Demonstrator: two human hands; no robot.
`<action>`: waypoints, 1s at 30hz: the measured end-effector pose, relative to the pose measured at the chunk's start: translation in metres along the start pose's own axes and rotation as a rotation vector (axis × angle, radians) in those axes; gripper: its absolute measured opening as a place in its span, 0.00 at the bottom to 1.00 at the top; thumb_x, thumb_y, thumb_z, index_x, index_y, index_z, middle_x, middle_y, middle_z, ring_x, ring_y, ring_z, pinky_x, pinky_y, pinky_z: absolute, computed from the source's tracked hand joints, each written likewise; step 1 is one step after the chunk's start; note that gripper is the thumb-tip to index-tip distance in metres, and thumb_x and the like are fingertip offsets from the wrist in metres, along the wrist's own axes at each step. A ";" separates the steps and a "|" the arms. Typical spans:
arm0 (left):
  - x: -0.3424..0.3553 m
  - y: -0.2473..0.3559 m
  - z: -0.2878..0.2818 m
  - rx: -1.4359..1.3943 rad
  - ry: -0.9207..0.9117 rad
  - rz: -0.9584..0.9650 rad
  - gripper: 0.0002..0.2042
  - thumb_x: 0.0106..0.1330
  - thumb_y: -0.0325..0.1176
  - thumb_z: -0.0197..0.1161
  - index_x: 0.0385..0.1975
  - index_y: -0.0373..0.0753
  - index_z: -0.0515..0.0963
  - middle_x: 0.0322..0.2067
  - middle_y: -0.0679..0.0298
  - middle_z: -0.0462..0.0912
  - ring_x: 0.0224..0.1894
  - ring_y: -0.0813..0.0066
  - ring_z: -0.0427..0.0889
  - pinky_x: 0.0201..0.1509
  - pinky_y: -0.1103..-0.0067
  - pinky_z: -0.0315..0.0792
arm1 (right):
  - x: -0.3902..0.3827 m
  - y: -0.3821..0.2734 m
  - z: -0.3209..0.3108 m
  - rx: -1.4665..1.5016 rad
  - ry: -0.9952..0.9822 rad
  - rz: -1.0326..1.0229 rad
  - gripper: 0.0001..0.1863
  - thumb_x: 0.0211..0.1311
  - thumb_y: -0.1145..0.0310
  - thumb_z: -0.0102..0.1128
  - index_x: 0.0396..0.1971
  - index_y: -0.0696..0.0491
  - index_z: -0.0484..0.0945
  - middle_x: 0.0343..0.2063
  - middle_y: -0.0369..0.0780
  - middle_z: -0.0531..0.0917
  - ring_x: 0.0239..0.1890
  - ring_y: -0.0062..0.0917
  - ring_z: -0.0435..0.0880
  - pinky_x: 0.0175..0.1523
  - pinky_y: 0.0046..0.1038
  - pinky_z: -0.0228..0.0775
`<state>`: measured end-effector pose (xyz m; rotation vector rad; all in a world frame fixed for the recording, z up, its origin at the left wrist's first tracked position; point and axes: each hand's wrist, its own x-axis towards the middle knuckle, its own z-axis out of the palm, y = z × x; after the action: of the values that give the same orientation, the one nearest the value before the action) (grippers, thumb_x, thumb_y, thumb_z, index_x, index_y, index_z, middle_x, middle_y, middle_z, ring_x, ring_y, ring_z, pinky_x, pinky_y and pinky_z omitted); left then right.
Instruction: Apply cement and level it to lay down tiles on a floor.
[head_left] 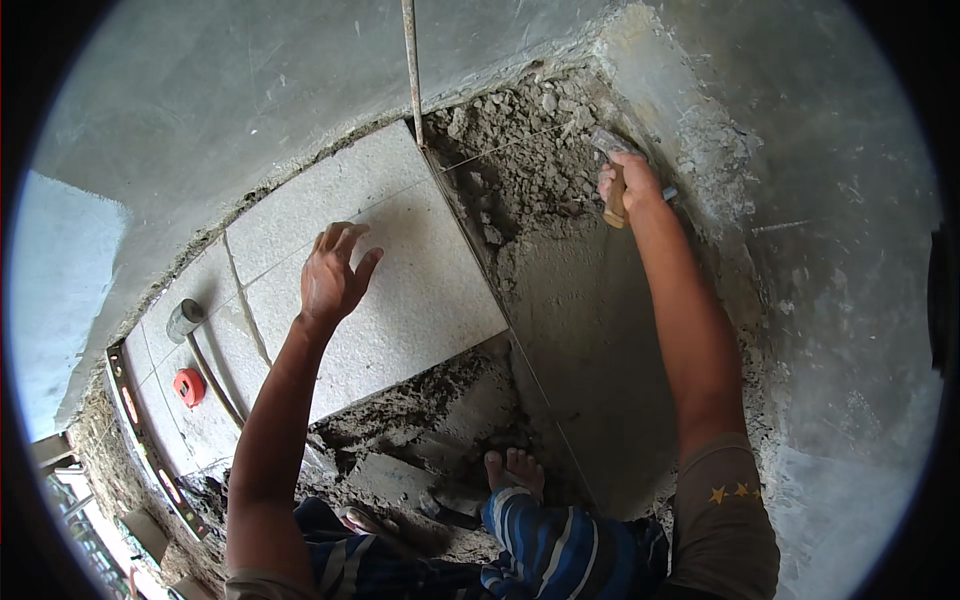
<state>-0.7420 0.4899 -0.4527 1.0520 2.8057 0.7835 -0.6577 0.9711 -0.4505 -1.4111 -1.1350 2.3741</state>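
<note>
My left hand (335, 275) hovers over or rests on a large pale speckled tile (425, 285), fingers bent and apart, holding nothing; I cannot tell whether it touches. My right hand (632, 182) is closed round a short wooden-handled tool (616, 200) with a grey, mortar-coated metal end. My fingers hide part of it, so its exact kind is unclear. It is over the border of rough, crumbly mortar (525, 140) and smoothed wet mortar (580, 300), near the right wall. A thin string line (540, 385) crosses the mortar along the tile's right edge.
On the tiles at left lie a rubber mallet (186, 320) and a red tape measure (188, 387). A long spirit level (150, 445) lies beyond them. A thin rod (412, 75) stands at the tile's far corner. Grey walls (830, 300) bound the work. My bare foot (515, 470) is near the mortar.
</note>
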 end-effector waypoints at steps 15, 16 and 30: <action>-0.031 -0.033 0.035 0.309 0.026 -0.100 0.41 0.74 0.62 0.49 0.77 0.38 0.53 0.77 0.48 0.50 0.80 0.48 0.45 0.79 0.47 0.37 | 0.006 0.065 0.043 -0.023 0.002 -0.031 0.27 0.69 0.61 0.64 0.61 0.53 0.63 0.46 0.47 0.75 0.43 0.40 0.83 0.54 0.45 0.78; -0.033 -0.035 0.033 0.323 0.029 -0.120 0.41 0.74 0.62 0.49 0.77 0.38 0.53 0.77 0.48 0.50 0.80 0.48 0.45 0.79 0.47 0.37 | 0.002 0.070 0.048 -0.036 -0.022 -0.006 0.31 0.68 0.61 0.65 0.64 0.53 0.61 0.48 0.48 0.75 0.46 0.43 0.83 0.58 0.48 0.77; -0.070 -0.039 0.019 0.215 0.040 -0.128 0.42 0.75 0.65 0.41 0.77 0.37 0.53 0.77 0.46 0.49 0.80 0.46 0.44 0.79 0.45 0.36 | -0.063 0.114 0.054 -0.267 -0.070 -0.201 0.34 0.72 0.56 0.60 0.72 0.55 0.62 0.72 0.54 0.61 0.70 0.45 0.69 0.72 0.45 0.63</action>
<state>-0.7077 0.4298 -0.4973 0.8780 3.0083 0.5051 -0.6405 0.8325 -0.4694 -1.2239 -1.5810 2.2110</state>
